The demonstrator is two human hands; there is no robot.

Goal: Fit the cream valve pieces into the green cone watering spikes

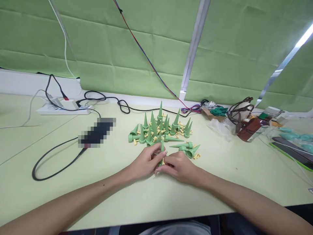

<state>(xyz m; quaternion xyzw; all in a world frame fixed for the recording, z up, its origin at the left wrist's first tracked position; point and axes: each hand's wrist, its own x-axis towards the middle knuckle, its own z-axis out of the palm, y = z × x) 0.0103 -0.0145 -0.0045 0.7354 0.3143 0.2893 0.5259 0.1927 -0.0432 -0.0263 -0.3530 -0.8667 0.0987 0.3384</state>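
Note:
My left hand point(146, 160) is closed around a green plastic watering spike point(162, 145), its tip pointing up and away from me. My right hand point(179, 166) is pinched against the lower end of that spike, where a small yellow plastic piece point(163, 162) shows at the fingertips, mostly hidden. Just beyond my hands, several green spikes point(142, 134) stand or lie in a cluster with small yellow pieces point(181, 126) scattered among them. To the right of the cluster, a few more spikes point(192, 151) lie on their sides beside loose yellow pieces point(197, 156).
A pixelated dark device point(97, 132) with a black cable lies left on the pale table point(117, 202). Behind it is a white power strip point(66, 109). On the right are a brown bottle point(253, 129), a clear plastic bag point(221, 129), a cardboard box point(212, 116) and a green-edged phone-like object point(290, 153).

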